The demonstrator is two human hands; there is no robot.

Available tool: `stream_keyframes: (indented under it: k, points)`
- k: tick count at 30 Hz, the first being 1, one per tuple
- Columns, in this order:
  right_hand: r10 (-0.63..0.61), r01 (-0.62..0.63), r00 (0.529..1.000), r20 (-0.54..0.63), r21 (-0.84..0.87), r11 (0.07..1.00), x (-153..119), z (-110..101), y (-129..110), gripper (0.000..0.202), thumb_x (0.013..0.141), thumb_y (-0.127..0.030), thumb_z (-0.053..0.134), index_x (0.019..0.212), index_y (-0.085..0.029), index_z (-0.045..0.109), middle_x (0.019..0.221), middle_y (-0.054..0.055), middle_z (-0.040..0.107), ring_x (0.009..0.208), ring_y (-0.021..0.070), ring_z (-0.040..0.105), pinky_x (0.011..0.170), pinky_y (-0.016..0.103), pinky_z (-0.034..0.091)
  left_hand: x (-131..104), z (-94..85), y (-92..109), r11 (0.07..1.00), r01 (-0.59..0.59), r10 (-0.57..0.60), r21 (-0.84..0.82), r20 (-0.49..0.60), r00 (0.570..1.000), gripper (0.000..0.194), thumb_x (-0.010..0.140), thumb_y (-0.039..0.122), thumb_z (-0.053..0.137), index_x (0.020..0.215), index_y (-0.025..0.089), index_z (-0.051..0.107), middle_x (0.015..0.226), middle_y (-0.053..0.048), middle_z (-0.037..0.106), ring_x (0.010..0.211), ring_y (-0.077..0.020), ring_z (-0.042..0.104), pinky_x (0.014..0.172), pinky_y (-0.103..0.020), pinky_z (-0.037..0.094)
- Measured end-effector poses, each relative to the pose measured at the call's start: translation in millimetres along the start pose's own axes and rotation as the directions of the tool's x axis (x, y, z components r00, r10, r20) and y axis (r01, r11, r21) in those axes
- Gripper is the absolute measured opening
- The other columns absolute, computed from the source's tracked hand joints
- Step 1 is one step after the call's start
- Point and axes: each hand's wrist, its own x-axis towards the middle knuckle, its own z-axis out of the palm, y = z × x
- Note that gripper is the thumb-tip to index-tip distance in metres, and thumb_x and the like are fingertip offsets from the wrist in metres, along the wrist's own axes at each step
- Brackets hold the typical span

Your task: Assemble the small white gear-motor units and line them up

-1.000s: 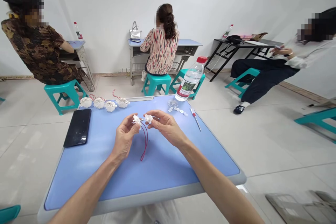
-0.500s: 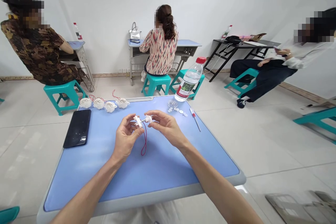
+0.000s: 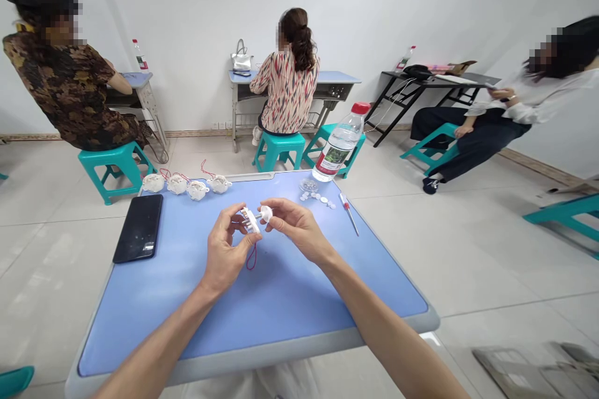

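Over the middle of the blue desk (image 3: 299, 299), my left hand (image 3: 228, 250) is closed on a small white plastic mechanism (image 3: 253, 221). A red cord loop (image 3: 251, 258) hangs beneath it. My right hand (image 3: 299, 227) pinches a white round plastic piece (image 3: 266, 214) right beside the mechanism. A thin metal shaft (image 3: 255, 216) shows between the two parts; whether it is fixed in both I cannot tell. Both hands are raised a little above the desk top.
Several clear round assemblies (image 3: 176, 184) with red cords line the back left, behind a black phone (image 3: 138, 228). At the back right are a water bottle (image 3: 337, 146), small white gears (image 3: 322, 199), a clear dish of metal bits (image 3: 309, 185) and a screwdriver (image 3: 349, 214). Three people sit beyond.
My left hand has turned the white mechanism slightly so more of its flat face shows, and the cord loop now hangs shorter and further left. The right hand still pinches the round piece.
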Motion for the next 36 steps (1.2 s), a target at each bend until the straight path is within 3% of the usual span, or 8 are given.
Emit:
stream_keyframes:
  k: [8,14,22,29,36]
  points:
    - [0.011,-0.012,1.000,-0.002,-0.029,1.000,-1.7,-1.7,-2.1,0.029,0.079,-0.037,0.069,0.105,-0.024,0.066,0.087,0.001,0.064,0.074,0.0130,0.060,0.071,0.030,0.052,-1.1,0.6,5.1,0.996,-0.068,0.070,0.065,-0.021,0.997,0.051,0.068,0.015,0.074,0.116,0.029,0.064,0.122,-0.007,0.056,0.091,-0.0193,0.058,0.082,-0.033,0.046]
    - [-0.020,0.020,1.000,0.003,-0.032,0.999,-2.1,-3.6,0.1,0.030,0.079,-0.037,0.069,0.106,-0.025,0.064,0.087,0.001,0.063,0.076,0.0136,0.060,0.073,0.031,0.052,-2.9,1.3,9.4,0.997,-0.012,0.017,0.081,-0.060,0.998,0.051,0.065,0.014,0.077,0.111,0.033,0.068,0.130,-0.005,0.055,0.086,-0.0189,0.059,0.082,-0.033,0.046]
    - [-0.117,0.120,0.992,0.055,-0.070,0.990,-0.6,-3.3,1.7,0.024,0.078,-0.032,0.071,0.101,-0.025,0.067,0.101,0.004,0.058,0.092,0.0172,0.057,0.081,0.033,0.048,-3.8,0.2,4.3,0.981,-0.098,0.104,0.169,-0.029,0.994,0.052,0.066,0.017,0.077,0.114,0.034,0.067,0.120,-0.005,0.057,0.071,-0.0130,0.056,0.088,-0.036,0.046]
    - [-0.161,0.170,0.984,0.080,-0.122,0.978,-2.2,-4.1,6.7,0.022,0.082,-0.030,0.067,0.103,-0.025,0.065,0.107,0.006,0.058,0.095,0.0184,0.056,0.081,0.034,0.049,-4.8,2.1,6.2,0.990,-0.049,0.056,0.130,-0.052,0.997,0.050,0.062,0.017,0.079,0.109,0.031,0.069,0.115,-0.005,0.056,0.073,-0.0137,0.057,0.079,-0.033,0.049]
    - [-0.131,0.141,0.988,0.087,-0.130,0.981,-0.8,-4.2,6.6,0.023,0.081,-0.030,0.068,0.102,-0.025,0.066,0.097,0.004,0.058,0.090,0.0172,0.056,0.077,0.032,0.050,-3.3,2.2,-1.8,0.998,-0.033,0.034,0.061,-0.027,0.999,0.048,0.066,0.021,0.077,0.113,0.030,0.067,0.115,-0.005,0.054,0.088,-0.0171,0.058,0.077,-0.030,0.051]
